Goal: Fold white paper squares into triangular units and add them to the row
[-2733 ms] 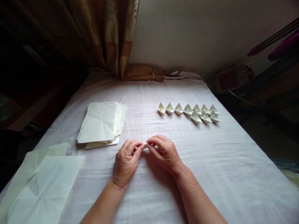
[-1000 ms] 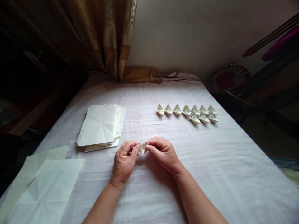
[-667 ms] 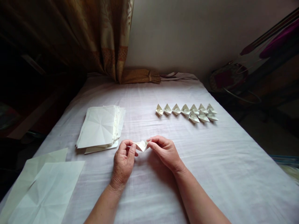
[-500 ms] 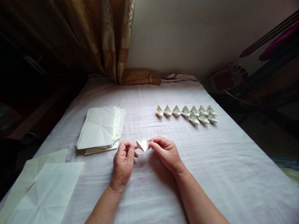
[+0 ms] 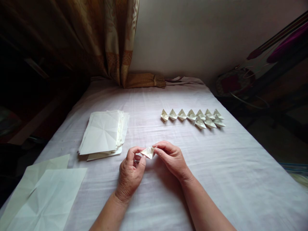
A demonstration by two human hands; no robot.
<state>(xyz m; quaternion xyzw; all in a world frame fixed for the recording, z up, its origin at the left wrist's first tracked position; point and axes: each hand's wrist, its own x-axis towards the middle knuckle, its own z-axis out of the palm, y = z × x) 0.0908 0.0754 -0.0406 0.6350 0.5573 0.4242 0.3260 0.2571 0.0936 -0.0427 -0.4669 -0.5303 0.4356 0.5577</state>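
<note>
A small folded white paper boat [image 5: 148, 152] is held between my two hands, low over the cloth in the middle. My left hand [image 5: 132, 168] pinches its left corner, thumb at the lower front edge and forefinger behind. On the other side, my right hand [image 5: 172, 157] grips the right corner between thumb and fingertips. Several similar paper boats [image 5: 191, 115] stand in two staggered rows farther back on the right. To the left lies a stack of creased paper sheets [image 5: 101, 133].
Two loose creased sheets [image 5: 51, 192] overlap near the left front edge. A pale sheet [image 5: 216, 166] covers the bed-like surface. Beyond its far edge hang a gold-brown curtain [image 5: 117, 48] and a plain wall [image 5: 192, 38]. Dark clutter fills both sides.
My left hand has shifted slightly right and its thumb has come onto the boat's front. The boat has tilted a little, showing more of its inside. My right hand stays nearly still.
</note>
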